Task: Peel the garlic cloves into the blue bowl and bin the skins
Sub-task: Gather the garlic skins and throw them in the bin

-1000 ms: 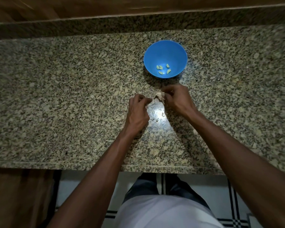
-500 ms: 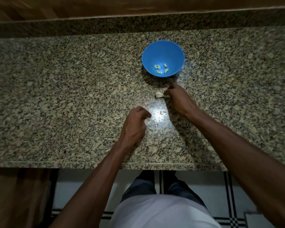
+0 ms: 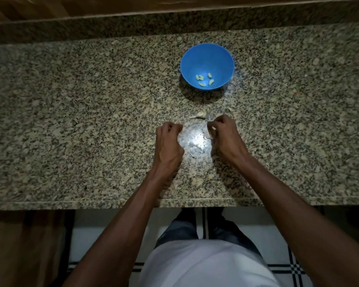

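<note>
The blue bowl stands on the granite counter beyond my hands, with several peeled garlic cloves at its bottom. A pale clump of garlic and skin lies on the counter between the bowl and my hands. My left hand is curled into a fist, and nothing shows in it. My right hand is also curled, with a small pale garlic piece pinched at its fingertips. The hands are a short gap apart over a bright glare spot.
A small skin scrap lies right of the clump, and thin flakes lie near the glare. The counter's front edge runs just below my forearms, and a raised granite ledge runs along the back. No bin is in view.
My hands pulled apart from the garlic clump. The right hand left the clump on the counter and drew back towards me; the left hand shifted slightly.
</note>
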